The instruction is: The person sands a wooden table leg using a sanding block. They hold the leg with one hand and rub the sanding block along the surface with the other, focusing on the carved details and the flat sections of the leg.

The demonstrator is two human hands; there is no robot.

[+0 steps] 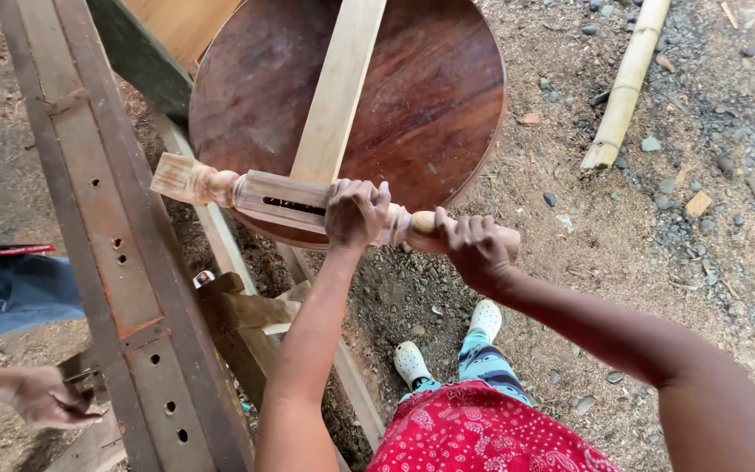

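I hold a turned wooden leg (pixel 259 190) level in front of me; it has a squared block with a dark slot and rounded ends. My left hand (pixel 356 212) grips its middle, just right of the slot. My right hand (pixel 474 247) wraps around its rounded right end. Behind the leg a round dark wooden top (pixel 430 96) leans on edge, with a pale wooden slat (pixel 339 87) lying across it.
A rusty metal frame (pixel 107 236) with holes runs down the left. Another person's hand (pixel 50 398) and jeans (pixel 19 288) show at the far left. A bamboo pole (pixel 626 83) lies on gravelly ground at upper right. My white clogs (pixel 447 341) stand below.
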